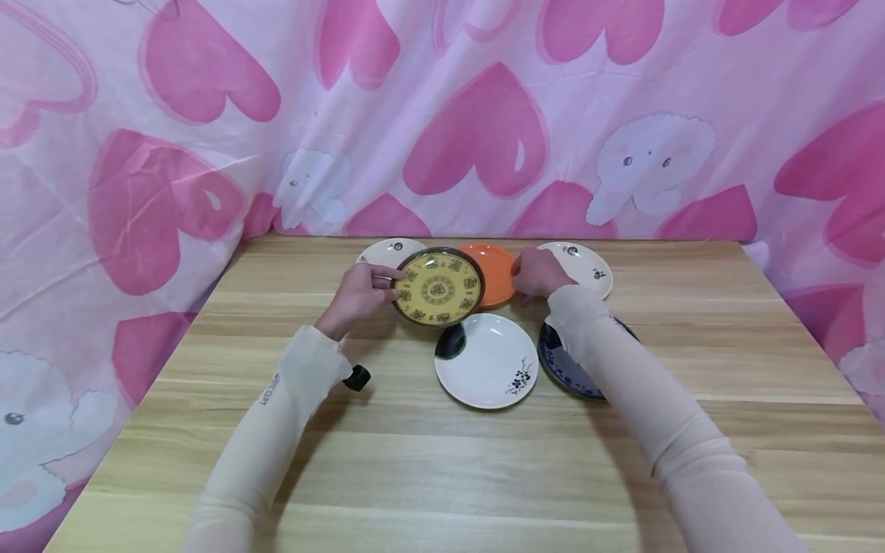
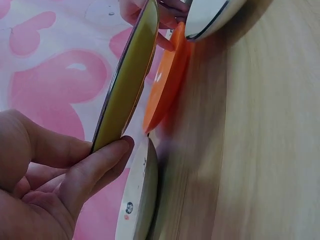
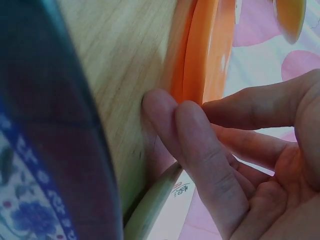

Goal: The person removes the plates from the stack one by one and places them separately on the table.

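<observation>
My left hand (image 1: 361,296) pinches the left edge of a yellow plate (image 1: 439,287) with a dark brown rim and brown motifs. In the left wrist view, that yellow plate (image 2: 127,75) is tilted and raised off the table. Partly behind it lies an orange plate (image 1: 496,275). My right hand (image 1: 541,273) has thumb and fingers on either side of the orange plate's right edge; the right wrist view shows this orange plate (image 3: 200,55) between the fingertips. What lies beneath the orange plate is hard to tell.
White patterned plates stand at the back left (image 1: 387,250) and back right (image 1: 588,269). A white plate with a dark patch (image 1: 487,365) lies in front, beside a dark blue patterned plate (image 1: 570,372) partly under my right sleeve. A pink heart-print curtain (image 1: 477,138) borders the wooden table (image 1: 442,476).
</observation>
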A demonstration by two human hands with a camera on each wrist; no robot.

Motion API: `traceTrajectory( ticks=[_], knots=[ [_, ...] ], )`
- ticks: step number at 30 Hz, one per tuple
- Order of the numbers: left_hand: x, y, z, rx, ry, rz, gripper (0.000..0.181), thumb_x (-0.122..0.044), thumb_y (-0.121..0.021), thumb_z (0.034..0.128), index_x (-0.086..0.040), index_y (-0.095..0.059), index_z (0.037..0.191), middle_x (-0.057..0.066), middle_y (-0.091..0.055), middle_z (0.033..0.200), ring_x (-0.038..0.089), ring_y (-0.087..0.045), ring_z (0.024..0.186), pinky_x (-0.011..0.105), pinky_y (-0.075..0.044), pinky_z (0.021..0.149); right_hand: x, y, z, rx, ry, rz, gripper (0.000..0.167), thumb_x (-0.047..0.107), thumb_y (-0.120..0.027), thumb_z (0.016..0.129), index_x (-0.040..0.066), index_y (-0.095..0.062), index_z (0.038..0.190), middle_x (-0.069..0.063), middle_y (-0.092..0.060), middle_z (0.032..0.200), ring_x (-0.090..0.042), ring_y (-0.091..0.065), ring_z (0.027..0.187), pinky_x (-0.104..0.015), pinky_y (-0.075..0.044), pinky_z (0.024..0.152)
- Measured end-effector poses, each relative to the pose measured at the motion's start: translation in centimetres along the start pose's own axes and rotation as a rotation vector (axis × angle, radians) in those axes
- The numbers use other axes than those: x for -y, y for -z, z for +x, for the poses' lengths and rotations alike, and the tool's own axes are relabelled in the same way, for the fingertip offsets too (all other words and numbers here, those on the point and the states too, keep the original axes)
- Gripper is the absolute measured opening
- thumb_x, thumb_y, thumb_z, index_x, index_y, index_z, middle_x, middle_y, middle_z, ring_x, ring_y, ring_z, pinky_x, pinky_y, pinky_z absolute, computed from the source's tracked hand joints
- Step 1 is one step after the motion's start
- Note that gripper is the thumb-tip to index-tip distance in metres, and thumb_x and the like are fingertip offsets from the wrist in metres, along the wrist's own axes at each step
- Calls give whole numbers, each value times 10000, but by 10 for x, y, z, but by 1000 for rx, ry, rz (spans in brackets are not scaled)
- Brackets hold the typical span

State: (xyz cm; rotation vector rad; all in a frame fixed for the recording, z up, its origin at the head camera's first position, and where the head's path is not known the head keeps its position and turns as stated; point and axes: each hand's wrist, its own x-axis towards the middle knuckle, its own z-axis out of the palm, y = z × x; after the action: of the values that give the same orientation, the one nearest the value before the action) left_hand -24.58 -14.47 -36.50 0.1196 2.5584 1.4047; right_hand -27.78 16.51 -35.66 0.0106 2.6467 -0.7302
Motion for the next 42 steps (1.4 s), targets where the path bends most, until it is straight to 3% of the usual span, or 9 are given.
traceTrajectory(
  ticks=[4,12,20,27,34,42],
  knots=[
    [5,6,-4,-1,-8,11,369,7,-676,885,-39,-683,1251,214,-684,1277,316,-647,1230,346,-579,952,1,1,1,8,-17,5,429,57,-541,934,-30,-574,1353,-230,-590,1350,-181,-732,736,-310,-586,834],
    [19,18,-13,14,33,9,376,21,-637,894,-39,-677,1263,206,-690,1273,293,-646,1213,268,-594,873,4,-1,2,3,-19,-1,427,61,-542,934,-23,-574,1352,-223,-594,1351,-180,-732,734,-339,-580,892],
    [26,28,-23,31,50,69,385,31,-635,896,-71,-684,1264,221,-651,1316,327,-610,1235,332,-572,950,4,-3,-2,18,-30,21,412,61,-546,959,-22,-569,1362,-228,-581,1368,-193,-724,762,-313,-597,824],
    [37,40,-33,79,77,67,404,64,-599,892,-52,-670,1273,214,-652,1279,271,-616,1132,219,-573,832,5,-3,-2,14,-38,26,404,67,-543,968,-21,-569,1361,-227,-590,1354,-195,-720,757,-310,-593,813],
    [46,54,-41,118,81,72,405,97,-584,885,-31,-674,1259,213,-644,1271,229,-615,1054,219,-590,791,5,-5,-3,13,-41,29,406,67,-558,961,-15,-574,1358,-223,-596,1341,-182,-718,731,-277,-595,751],
    [56,60,-45,113,80,95,375,80,-610,879,-33,-693,1227,198,-694,1213,157,-640,999,174,-550,781,3,-5,-5,10,-17,30,409,56,-545,954,-28,-575,1352,-237,-594,1336,-180,-725,707,-258,-588,704]
  ],
)
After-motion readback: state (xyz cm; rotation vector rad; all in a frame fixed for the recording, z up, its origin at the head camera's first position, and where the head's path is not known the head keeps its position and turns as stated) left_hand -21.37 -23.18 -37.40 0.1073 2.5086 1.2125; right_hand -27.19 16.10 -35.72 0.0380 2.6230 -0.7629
